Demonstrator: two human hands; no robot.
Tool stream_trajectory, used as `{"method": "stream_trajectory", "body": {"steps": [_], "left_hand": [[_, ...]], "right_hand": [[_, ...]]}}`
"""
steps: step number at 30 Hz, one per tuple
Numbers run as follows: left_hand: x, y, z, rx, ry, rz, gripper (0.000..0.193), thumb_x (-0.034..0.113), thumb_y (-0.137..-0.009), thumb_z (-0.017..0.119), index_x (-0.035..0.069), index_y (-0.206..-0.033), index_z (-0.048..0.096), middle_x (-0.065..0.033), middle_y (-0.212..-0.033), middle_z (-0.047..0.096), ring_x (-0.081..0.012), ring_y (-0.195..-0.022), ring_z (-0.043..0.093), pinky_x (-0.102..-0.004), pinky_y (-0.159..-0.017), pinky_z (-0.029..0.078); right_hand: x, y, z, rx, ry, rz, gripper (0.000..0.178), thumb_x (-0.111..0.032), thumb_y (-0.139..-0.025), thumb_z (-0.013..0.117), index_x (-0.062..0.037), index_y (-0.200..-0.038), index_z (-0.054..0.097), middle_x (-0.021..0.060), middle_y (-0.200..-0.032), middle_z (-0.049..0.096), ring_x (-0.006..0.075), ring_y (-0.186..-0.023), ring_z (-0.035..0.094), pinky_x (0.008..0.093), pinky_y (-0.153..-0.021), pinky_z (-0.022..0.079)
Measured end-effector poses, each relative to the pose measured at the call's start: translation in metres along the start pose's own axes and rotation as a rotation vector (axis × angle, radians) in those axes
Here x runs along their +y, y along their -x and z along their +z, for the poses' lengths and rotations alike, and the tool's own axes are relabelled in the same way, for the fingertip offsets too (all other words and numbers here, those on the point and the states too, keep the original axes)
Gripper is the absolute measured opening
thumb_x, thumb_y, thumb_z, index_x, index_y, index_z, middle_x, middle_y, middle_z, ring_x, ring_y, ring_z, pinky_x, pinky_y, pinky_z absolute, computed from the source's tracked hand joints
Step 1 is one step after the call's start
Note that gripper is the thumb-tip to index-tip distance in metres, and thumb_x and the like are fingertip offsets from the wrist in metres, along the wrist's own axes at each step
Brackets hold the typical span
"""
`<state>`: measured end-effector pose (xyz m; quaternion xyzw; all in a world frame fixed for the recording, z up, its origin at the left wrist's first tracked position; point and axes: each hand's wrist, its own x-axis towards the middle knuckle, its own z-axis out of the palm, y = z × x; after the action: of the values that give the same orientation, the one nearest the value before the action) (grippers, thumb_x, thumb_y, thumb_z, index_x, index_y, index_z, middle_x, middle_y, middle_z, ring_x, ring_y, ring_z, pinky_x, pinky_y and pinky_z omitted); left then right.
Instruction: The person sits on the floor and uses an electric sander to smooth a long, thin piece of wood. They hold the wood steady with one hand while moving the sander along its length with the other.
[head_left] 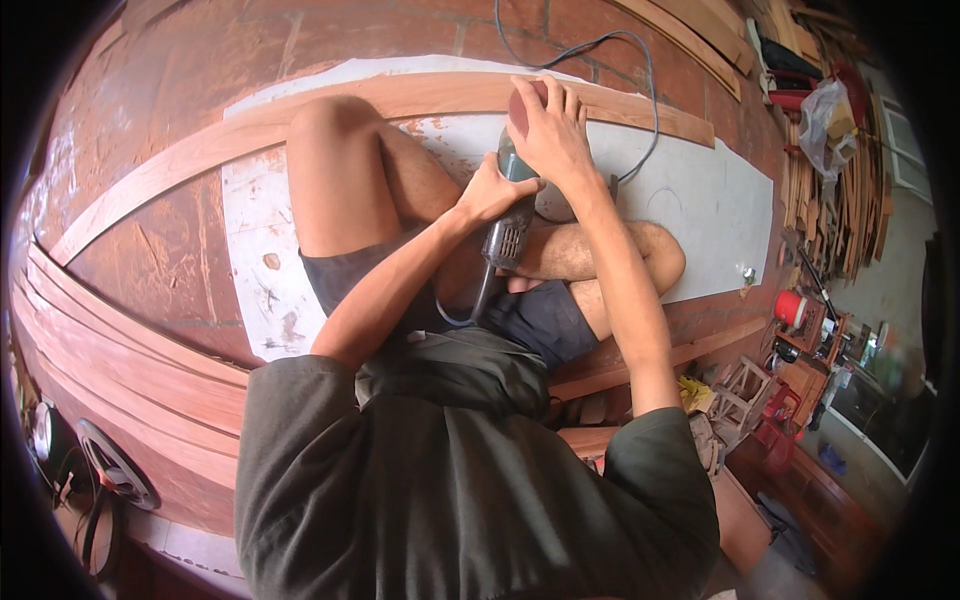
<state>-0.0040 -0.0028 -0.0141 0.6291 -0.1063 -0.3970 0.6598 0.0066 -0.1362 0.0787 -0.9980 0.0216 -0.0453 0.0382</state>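
An angle grinder (508, 228) with a dark body and a teal section lies in front of me, its head pointing away. My left hand (492, 192) is wrapped round its body, thumb across the top. At the far end sits a reddish-brown sanding disc (519, 112), partly covered by my right hand (555, 135). The right fingers curl over the disc's far and right edge; what lies under the palm is hidden. Just beneath the disc runs a long curved wooden board (440, 95), resting across a white sheet (700, 190). From the grinder's rear a cord (484, 290) comes toward my lap.
Both my bare legs are folded on the sheet, around the tool. A dark cable (655, 90) loops over the tiled floor at the far side. Long planks (130, 370) lie at the left. Stacked wood strips (815, 215), a red stool (778, 425) and clutter stand at the right.
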Motion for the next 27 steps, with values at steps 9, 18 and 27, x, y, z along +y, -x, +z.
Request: {"method": "stream_trajectory", "body": {"steps": [9, 18, 27], "left_hand": [[-0.013, -0.009, 0.002, 0.082, -0.077, 0.032, 0.078, 0.033, -0.076, 0.086, -0.015, -0.126, 0.05, -0.021, -0.104, 0.069, -0.0232, -0.092, 0.07, -0.0354, -0.081, 0.058], [0.007, 0.005, -0.009, 0.002, 0.012, -0.006, 0.083, 0.04, -0.075, 0.087, -0.017, -0.122, 0.051, -0.0248, -0.111, 0.066, -0.0283, -0.102, 0.068, -0.0382, -0.092, 0.056], [-0.02, 0.001, 0.002, -0.1, -0.018, -0.038, 0.07, 0.033, -0.075, 0.087, -0.013, -0.12, 0.058, -0.0191, -0.105, 0.07, -0.0223, -0.097, 0.068, -0.0355, -0.089, 0.055]], "right_hand": [[0.0, -0.015, -0.025, 0.113, -0.064, -0.061, 0.071, -0.04, -0.09, 0.076, -0.0153, -0.15, 0.049, 0.0212, -0.15, 0.042, 0.0431, -0.137, 0.039, 0.0601, -0.108, 0.035], [-0.005, -0.096, -0.156, 0.608, -0.214, -0.047, 0.049, -0.037, -0.106, 0.057, 0.0035, -0.133, 0.061, 0.0266, -0.141, 0.055, 0.0415, -0.135, 0.049, 0.0465, -0.116, 0.036], [0.006, -0.043, 0.034, -0.079, -0.222, 0.321, 0.048, -0.051, -0.101, 0.053, -0.0085, -0.098, 0.075, 0.0198, -0.111, 0.072, 0.0401, -0.113, 0.064, 0.0546, -0.101, 0.046]]}}
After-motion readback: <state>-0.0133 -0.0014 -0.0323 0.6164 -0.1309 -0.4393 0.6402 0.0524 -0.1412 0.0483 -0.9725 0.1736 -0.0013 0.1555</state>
